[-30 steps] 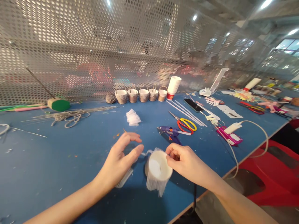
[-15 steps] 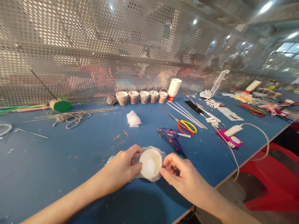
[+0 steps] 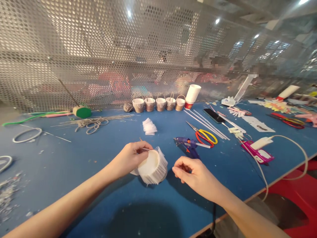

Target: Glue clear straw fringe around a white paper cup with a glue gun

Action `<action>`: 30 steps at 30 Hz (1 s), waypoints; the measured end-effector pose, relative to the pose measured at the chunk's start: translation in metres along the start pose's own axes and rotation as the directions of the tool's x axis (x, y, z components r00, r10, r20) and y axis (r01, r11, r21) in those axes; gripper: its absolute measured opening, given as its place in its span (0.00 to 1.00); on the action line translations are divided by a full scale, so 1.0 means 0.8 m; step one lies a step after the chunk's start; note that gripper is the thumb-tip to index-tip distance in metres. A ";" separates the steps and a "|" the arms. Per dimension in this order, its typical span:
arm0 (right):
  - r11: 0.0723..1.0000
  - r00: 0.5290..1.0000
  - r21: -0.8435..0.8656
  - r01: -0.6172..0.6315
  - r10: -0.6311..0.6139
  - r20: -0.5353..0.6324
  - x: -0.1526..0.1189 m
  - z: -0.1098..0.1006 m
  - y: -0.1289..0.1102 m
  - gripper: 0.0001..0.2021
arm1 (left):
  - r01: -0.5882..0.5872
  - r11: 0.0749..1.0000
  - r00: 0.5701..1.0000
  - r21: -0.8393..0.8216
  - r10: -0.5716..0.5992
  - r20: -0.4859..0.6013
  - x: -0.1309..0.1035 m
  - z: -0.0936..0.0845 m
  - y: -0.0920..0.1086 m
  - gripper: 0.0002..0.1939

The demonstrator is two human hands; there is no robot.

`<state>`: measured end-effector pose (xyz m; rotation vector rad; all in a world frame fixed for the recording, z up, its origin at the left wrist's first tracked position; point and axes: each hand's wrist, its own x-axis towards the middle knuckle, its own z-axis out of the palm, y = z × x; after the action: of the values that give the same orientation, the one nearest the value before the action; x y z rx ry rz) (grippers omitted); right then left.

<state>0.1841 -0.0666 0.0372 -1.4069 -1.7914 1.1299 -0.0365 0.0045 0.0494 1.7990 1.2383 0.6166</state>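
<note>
My left hand (image 3: 135, 154) grips the rim of a small paper cup (image 3: 151, 164), its thumb inside and its fingers behind. Pleated, gauzy white material covers the cup's outer wall, with ragged ends at the edge. The cup is tilted, so its side faces my right hand (image 3: 192, 171). That hand hovers just right of the cup, apart from it, with thumb and fingertips pinched together; whatever may be between them is too small to see. Beyond my right hand lies a purple hot glue gun (image 3: 187, 142). A pile of white gauzy pieces (image 3: 149, 127) rests farther back.
Scissors (image 3: 206, 136) with red and yellow handles lie behind the glue gun. Several small handled baskets (image 3: 150, 104) and stacked paper cups (image 3: 193, 96) line the perforated metal screen. Twine (image 3: 90, 124) lies at left, a phone (image 3: 214, 115) and magenta power strip (image 3: 260, 155) at right.
My left hand has tipped the cup, bringing its wrapped side into sight. My right hand has come away from the cup's rim. The view has turned somewhat left.
</note>
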 end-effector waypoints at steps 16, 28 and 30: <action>0.984 0.975 -0.118 0.133 -0.151 -0.164 0.038 0.000 0.004 0.05 | -0.086 0.963 0.989 0.257 0.114 -0.097 -0.011 0.011 0.005 0.09; 0.977 0.976 -0.135 0.164 -0.180 -0.118 0.047 0.003 0.000 0.04 | 0.054 0.999 0.992 0.005 -0.054 0.112 -0.012 0.007 0.011 0.11; 0.964 0.969 -0.187 0.188 -0.213 -0.125 0.047 0.004 0.003 0.03 | 0.023 0.999 0.995 0.048 -0.028 0.097 -0.010 0.001 0.011 0.11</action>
<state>0.1723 -0.0315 0.0319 -1.3310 -1.9149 0.7637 -0.0346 -0.0041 0.0571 1.8270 1.2169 0.4832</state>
